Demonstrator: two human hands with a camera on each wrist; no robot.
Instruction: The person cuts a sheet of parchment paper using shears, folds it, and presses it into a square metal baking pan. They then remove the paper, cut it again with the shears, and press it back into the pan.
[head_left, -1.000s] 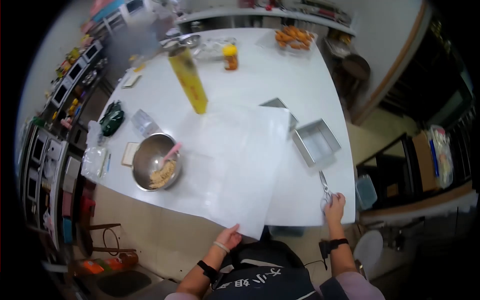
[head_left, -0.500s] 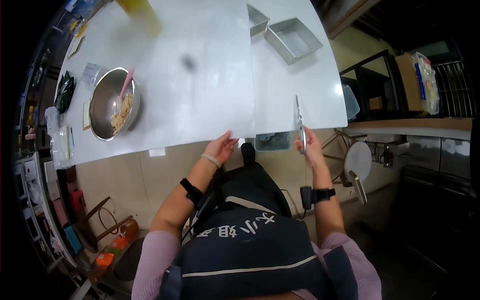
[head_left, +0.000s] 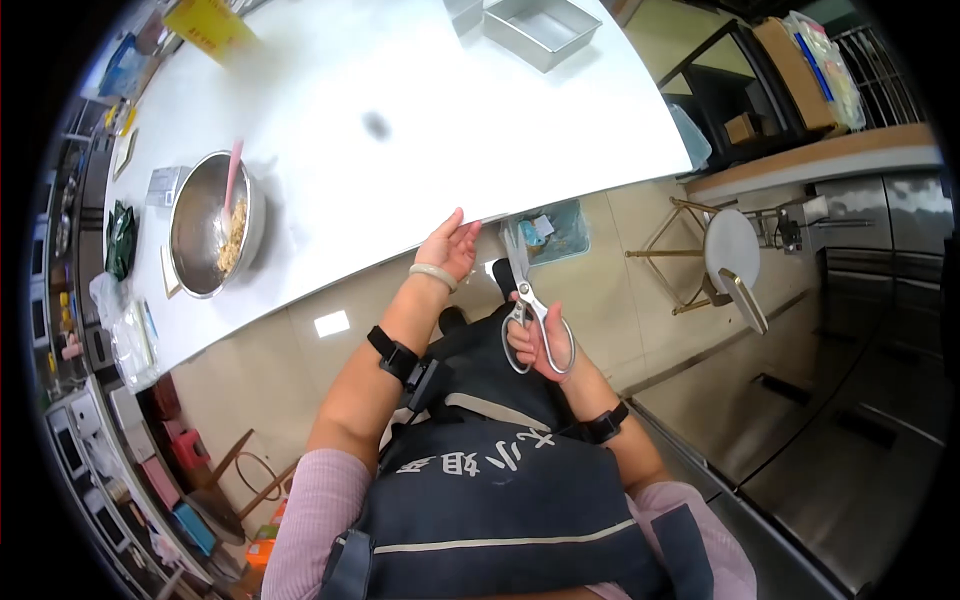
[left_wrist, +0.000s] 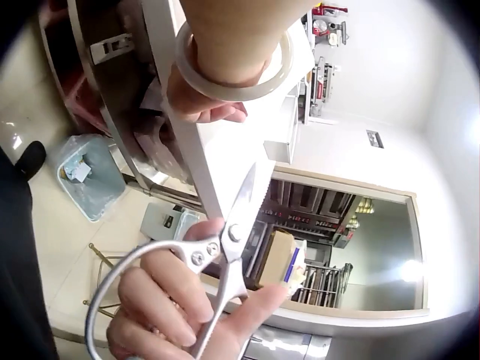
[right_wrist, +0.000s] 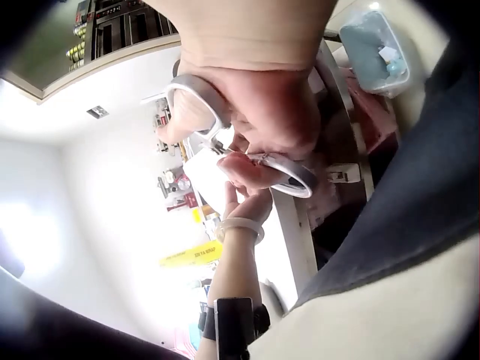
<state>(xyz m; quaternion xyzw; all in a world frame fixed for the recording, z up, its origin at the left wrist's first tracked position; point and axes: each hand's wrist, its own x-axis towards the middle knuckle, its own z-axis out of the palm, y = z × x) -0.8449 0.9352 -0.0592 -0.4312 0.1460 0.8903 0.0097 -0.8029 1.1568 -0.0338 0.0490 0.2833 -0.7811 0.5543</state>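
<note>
My left hand [head_left: 448,248] is at the table's front edge, where its thumb and fingers pinch the border of a large white paper sheet [head_left: 420,165]. Glare hides most of the sheet's outline. My right hand [head_left: 540,345] grips silver kitchen scissors [head_left: 527,288] by the handle loops, in front of my apron. The scissors' blades point up toward the table edge, just right of the left hand, and stand slightly apart in the head view. In the left wrist view the scissor blades [left_wrist: 247,196] overlap the white tabletop below the braceleted left wrist.
A steel bowl [head_left: 190,235] with a crumbly mixture and a pink spatula [head_left: 233,170] stands on the left. Square metal tins [head_left: 545,40] and a yellow box [head_left: 210,30] are farther back. A bin [head_left: 570,240] is below the table edge, with a stool [head_left: 730,250] to its right.
My right hand has picked the scissors up off the table's right side and brought them left, beside the left hand. The left hand stays at the sheet's border; the head view has tilted down.
</note>
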